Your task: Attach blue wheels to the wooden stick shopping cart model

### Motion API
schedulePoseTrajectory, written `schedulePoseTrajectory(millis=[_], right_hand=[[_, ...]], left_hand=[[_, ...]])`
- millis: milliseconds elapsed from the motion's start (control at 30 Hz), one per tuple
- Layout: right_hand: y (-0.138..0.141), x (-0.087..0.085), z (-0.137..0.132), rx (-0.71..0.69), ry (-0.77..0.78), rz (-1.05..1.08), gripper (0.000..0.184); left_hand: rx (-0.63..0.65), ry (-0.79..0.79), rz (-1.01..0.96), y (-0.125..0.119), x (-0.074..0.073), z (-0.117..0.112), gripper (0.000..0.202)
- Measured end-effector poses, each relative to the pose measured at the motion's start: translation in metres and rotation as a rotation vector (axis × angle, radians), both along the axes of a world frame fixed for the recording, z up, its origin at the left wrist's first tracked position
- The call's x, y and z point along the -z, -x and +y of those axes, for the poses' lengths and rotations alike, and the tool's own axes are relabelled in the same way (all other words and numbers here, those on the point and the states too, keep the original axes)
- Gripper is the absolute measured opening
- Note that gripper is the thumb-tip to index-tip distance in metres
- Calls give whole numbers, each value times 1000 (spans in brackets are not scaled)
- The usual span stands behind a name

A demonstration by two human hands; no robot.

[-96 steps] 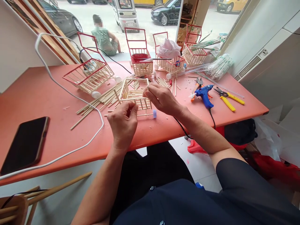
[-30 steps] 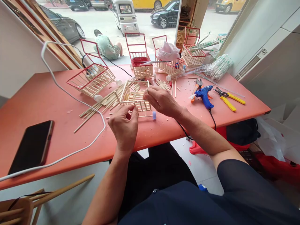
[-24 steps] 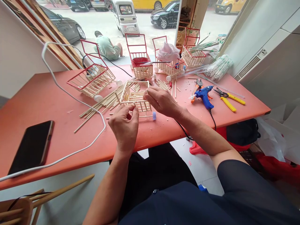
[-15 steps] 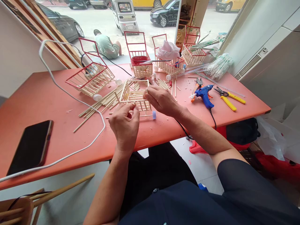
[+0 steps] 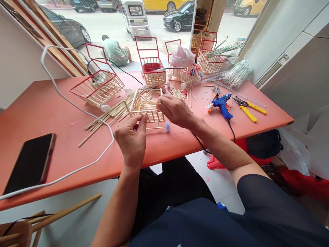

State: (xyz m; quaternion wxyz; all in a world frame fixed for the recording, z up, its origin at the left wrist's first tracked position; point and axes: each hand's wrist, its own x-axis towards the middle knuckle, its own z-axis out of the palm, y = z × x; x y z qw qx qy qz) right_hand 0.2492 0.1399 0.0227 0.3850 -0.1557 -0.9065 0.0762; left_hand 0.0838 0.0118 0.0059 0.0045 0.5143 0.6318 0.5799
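An unpainted miniature shopping cart [image 5: 151, 111] made of thin wooden sticks stands on the orange-red table in front of me, a translucent blue wheel [image 5: 167, 126] at its near right corner. My right hand [image 5: 176, 109] pinches the cart's upper right corner; its fingertips hide that joint. At the near rim on the left, my left hand [image 5: 132, 137] is closed, thumb against curled forefinger. What lies between those fingers, if anything, is hidden. Loose wooden sticks [image 5: 102, 120] are spread beside and behind the cart.
Several red-trimmed miniature carts [image 5: 154, 73] line the back. To the right lie a blue glue gun [image 5: 222, 104], yellow-handled pliers [image 5: 249, 110] and orange-handled cutters [image 5: 216, 91]. A phone [image 5: 29, 163] and a white cable [image 5: 84, 164] occupy the left. Outside, a person [image 5: 114, 51] sits low.
My left hand has shifted slightly left along the cart's near rim. My right hand keeps its pinch at the corner. The whole view has shifted slightly.
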Motion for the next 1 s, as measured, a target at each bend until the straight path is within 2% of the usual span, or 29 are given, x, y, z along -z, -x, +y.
schedulePoseTrajectory(millis=[267, 400, 567, 767, 1000], right_hand=[[-2, -2, -1, 0, 7, -13, 48], [-2, -3, -2, 4, 23, -23, 46], [-1, -3, -1, -22, 36, 18, 48], [-2, -5, -2, -67, 103, 43, 48], [-2, -5, -2, -55, 124, 19, 46]], left_hand=[[17, 23, -196, -3, -5, 0, 20], [108, 85, -359, -7, -11, 0, 21], [215, 39, -539, -10, -14, 3, 20], [225, 34, -560, -12, -13, 5, 19], [188, 73, -488, -11, -14, 4, 22]])
